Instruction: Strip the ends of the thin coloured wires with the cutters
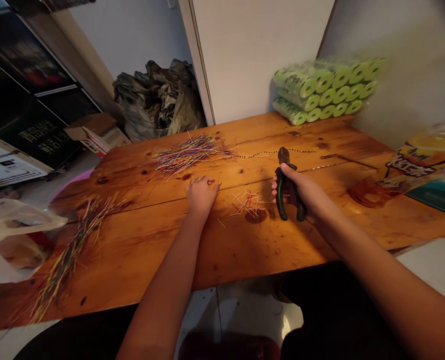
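Head view, body only. I log a left hand (202,195) near mid-frame and a right hand (301,187) right of centre, both bare. The left forearm (173,260) is bare and slender, narrow at the wrist and broader toward the bottom edge. The right forearm (361,245) is also bare, tapering to the wrist and widening toward the lower right corner. I record plain black legwear on the left leg (80,332), lower left, and on the right leg (342,315), lower right. Outline of the legwear rounded; fabric texture and seams lost in shadow, so I cannot tell the garment type.
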`<state>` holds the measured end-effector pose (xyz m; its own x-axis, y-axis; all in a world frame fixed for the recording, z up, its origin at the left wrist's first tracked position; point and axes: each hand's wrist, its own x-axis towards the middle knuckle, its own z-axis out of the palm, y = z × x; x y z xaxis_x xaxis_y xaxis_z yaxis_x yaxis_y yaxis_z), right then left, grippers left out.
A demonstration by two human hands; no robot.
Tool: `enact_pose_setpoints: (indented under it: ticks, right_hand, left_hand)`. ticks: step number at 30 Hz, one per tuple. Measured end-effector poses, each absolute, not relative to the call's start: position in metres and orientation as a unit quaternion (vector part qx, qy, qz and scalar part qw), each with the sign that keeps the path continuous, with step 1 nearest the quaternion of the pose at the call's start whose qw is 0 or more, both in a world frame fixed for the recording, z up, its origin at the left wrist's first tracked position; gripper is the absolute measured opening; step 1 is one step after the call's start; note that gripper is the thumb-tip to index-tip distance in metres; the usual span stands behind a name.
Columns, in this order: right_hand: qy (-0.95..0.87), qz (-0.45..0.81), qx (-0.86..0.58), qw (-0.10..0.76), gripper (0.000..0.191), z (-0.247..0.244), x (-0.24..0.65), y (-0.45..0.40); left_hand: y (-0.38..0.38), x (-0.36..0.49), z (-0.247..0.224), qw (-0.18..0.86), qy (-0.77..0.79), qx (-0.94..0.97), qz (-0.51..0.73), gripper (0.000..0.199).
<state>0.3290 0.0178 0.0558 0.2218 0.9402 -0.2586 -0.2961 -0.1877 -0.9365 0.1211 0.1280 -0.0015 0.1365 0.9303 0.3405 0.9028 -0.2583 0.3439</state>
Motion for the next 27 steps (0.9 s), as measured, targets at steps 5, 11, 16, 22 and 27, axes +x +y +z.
enact_pose_setpoints:
  ticks: [5, 11, 16, 22, 27]
  right_hand:
    - [-0.287, 0.544, -0.549, 0.566, 0.030, 0.056, 0.330, 0.020]
    - [-0.287, 0.554, -0.540, 0.564, 0.030, 0.052, 0.325, 0.024]
    - [-0.281, 0.556, -0.533, 0.573, 0.028, 0.053, 0.320, 0.029]
    - [-0.279, 0.499, -0.542, 0.617, 0.027, 0.051, 0.317, 0.035]
    - [-0.259, 0.458, -0.536, 0.660, 0.033, 0.053, 0.312, 0.041]
  left_hand:
    - [0.129, 0.123, -0.001, 0.042, 0.606, 0.757, 0.242, 0.020]
    - [0.127, 0.133, 0.001, -0.006, 0.608, 0.765, 0.214, 0.020]
    - [0.128, 0.128, 0.002, -0.030, 0.565, 0.801, 0.196, 0.018]
    - [0.127, 0.124, 0.003, -0.022, 0.509, 0.841, 0.181, 0.026]
    - [0.122, 0.126, 0.003, -0.006, 0.497, 0.851, 0.169, 0.027]
